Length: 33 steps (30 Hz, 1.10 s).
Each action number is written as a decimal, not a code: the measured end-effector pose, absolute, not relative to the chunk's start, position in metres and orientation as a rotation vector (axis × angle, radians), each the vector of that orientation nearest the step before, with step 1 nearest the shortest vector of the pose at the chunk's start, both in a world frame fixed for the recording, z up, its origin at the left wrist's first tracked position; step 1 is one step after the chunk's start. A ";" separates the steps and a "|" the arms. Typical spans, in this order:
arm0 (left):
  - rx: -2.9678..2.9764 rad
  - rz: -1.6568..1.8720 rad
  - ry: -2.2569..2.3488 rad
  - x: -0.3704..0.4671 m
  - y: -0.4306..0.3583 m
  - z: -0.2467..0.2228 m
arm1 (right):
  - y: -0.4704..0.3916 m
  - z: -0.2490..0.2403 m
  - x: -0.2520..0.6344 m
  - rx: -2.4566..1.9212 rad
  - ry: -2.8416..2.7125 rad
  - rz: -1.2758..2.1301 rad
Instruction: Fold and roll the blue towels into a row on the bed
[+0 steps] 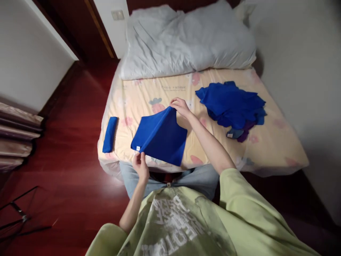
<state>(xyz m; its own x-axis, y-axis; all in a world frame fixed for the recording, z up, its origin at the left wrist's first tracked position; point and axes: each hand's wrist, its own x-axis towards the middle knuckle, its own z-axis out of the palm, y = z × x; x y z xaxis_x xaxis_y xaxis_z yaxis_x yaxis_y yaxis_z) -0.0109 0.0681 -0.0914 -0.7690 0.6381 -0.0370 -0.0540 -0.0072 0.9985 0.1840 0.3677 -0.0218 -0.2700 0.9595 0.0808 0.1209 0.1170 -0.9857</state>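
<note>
A blue cloth (pixel 165 137) with a small white label near its left front corner is spread out before me. At its near edge my left hand (pixel 140 164) pinches the fabric, just right of the label. My right hand (pixel 180 106) grips the far edge, and the cloth is lifted into a ridge between the two hands. To the left lies a narrow, folded blue cloth (pixel 109 135), apart from both hands. A loose heap of blue cloths (pixel 231 105) rests to the right, with a purple piece (pixel 245 131) showing at its near side.
The cloths lie on a bed with a pale yellow patterned sheet (pixel 277 149). A large grey-white pillow or folded quilt (pixel 189 41) spans its head. A wall (pixel 301 71) stands on the right. Dark red flooring (pixel 71 142) and a thin black stand (pixel 21 213) are on the left.
</note>
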 end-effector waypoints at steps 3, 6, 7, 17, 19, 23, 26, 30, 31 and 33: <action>0.849 1.883 1.779 -0.064 0.095 -0.049 | 0.346 0.017 0.198 -0.994 -1.511 1.247; 0.991 1.912 1.646 -0.110 0.126 -0.003 | 0.326 0.047 0.208 -0.920 -1.515 1.202; 1.025 1.922 1.598 -0.123 0.136 0.011 | 0.320 0.055 0.210 -0.903 -1.524 1.180; 1.408 1.728 1.589 -0.162 0.207 0.114 | 0.289 0.115 0.226 -0.882 -1.700 0.877; 1.396 1.735 1.564 -0.160 0.212 0.127 | 0.287 0.120 0.228 -0.884 -1.682 0.857; 1.356 1.732 1.477 -0.157 0.217 0.144 | 0.288 0.121 0.238 -0.863 -1.638 0.881; 1.388 1.730 1.400 -0.153 0.219 0.150 | 0.293 0.120 0.246 -0.855 -1.593 0.895; 1.371 1.740 1.336 -0.144 0.218 0.160 | 0.301 0.117 0.250 -0.843 -1.520 0.894; 1.339 1.734 1.339 -0.142 0.217 0.163 | 0.302 0.117 0.250 -0.839 -1.505 0.891; 1.273 1.708 1.345 -0.137 0.216 0.168 | 0.304 0.115 0.251 -0.834 -1.487 0.881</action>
<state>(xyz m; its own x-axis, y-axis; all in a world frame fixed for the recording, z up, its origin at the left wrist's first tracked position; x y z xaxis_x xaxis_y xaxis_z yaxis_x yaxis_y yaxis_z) -0.1368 0.2160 0.1677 -0.3498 0.8841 0.3098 0.0937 -0.2960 0.9506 0.2510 0.3041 0.1155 -0.0881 0.8830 0.4609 0.0198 0.4642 -0.8855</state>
